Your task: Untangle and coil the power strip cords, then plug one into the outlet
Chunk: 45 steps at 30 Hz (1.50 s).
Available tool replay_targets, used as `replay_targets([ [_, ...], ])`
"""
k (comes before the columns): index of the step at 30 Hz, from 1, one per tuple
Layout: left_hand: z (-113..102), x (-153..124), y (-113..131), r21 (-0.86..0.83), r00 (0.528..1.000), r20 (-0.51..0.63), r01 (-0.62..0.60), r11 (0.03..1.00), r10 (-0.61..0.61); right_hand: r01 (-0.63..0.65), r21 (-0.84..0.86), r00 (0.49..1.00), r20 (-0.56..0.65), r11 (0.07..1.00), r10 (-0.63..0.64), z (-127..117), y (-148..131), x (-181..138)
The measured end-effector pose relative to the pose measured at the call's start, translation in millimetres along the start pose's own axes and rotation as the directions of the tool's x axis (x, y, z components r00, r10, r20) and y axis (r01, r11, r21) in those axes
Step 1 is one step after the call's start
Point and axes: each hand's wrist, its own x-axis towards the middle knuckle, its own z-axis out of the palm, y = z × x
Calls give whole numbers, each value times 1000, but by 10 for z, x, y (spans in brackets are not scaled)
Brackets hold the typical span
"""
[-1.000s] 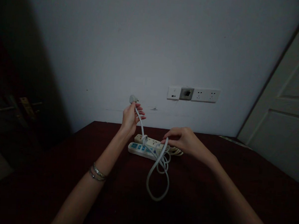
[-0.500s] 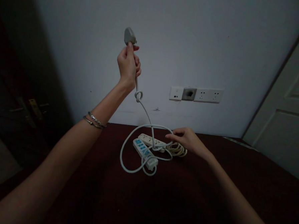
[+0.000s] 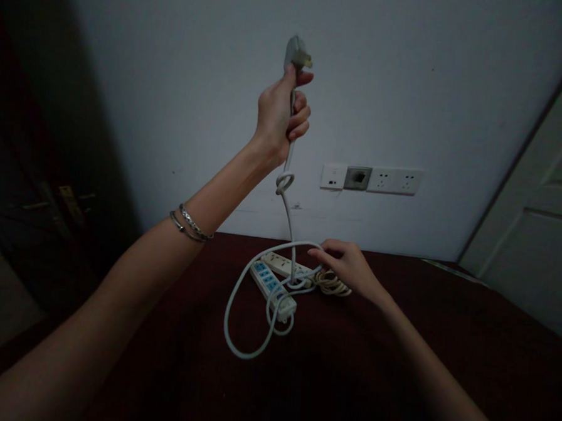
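My left hand (image 3: 286, 113), raised in front of the wall, is closed round the cord just below a pale plug (image 3: 296, 53), its prongs pointing right. Under that hand the white power cord (image 3: 290, 217) hangs down with a loose knot (image 3: 285, 182) in it. Low on the right, my right hand (image 3: 344, 262) pinches a loop of the same cord between thumb and fingers. The cord's wide loop spreads over a white power strip with blue sockets (image 3: 272, 288). Behind that lies a second, cream power strip (image 3: 281, 264), partly covered by the cord.
A coiled cream cable (image 3: 332, 283) lies beside my right hand on the dark red tabletop (image 3: 372, 353). Wall sockets (image 3: 371, 179) are set in the wall behind. A pale door (image 3: 544, 224) stands at right, a dark door with a handle (image 3: 69, 199) at left.
My left hand has moved right and slightly up with the plug, which has turned to show its prongs. The big cord loop has stretched lower. My right hand has barely moved.
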Motion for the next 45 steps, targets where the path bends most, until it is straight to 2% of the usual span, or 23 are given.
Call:
replay_targets([
  [2,54,-76,-3,-12,992,93,89,996,-88,-9,70,999,-34,997,11,41,-46,-4],
  [5,149,-201,21,-19,955,245,176,984,-166,60,57,994,-91,997,-54,105,-55,-3],
  [10,285,-394,197,95,919,286,253,963,-270,158,-27,970,-181,987,-160,144,-20,-3],
  [17,450,-701,409,66,782,511,380,923,-358,243,-87,931,-258,966,-258,186,-63,-23],
  [19,489,-763,399,46,734,574,415,909,-364,230,-37,943,-239,972,-232,220,-77,-27],
  [21,518,-801,366,21,659,646,490,871,-386,182,54,966,-194,982,-168,259,-100,-30],
  [24,565,-845,298,13,546,725,598,801,-419,36,235,995,-97,971,-14,324,-158,-35],
  [26,610,-892,252,31,521,734,614,789,-435,-80,335,996,-7,939,87,362,-206,-38],
  [29,692,-990,199,96,555,678,582,807,-481,-146,373,989,82,916,124,396,-254,-33],
  [32,746,-1063,204,114,596,641,550,827,-484,-77,302,995,89,950,52,396,-220,-13],
  [34,746,-1061,260,68,618,639,548,834,-458,-21,221,998,64,975,7,388,-143,0],
  [37,689,-958,425,-14,675,622,517,856,-398,6,110,998,54,994,-12,377,21,9],
  [40,567,-720,626,-98,778,559,405,909,-287,40,15,988,146,999,-42,355,195,19],
  [42,440,-496,729,-128,857,483,269,955,-177,50,-41,979,201,998,-41,322,297,33],
  [45,180,-129,798,-9,964,263,30,1000,-27,-19,-81,971,237,997,38,237,418,53],
])
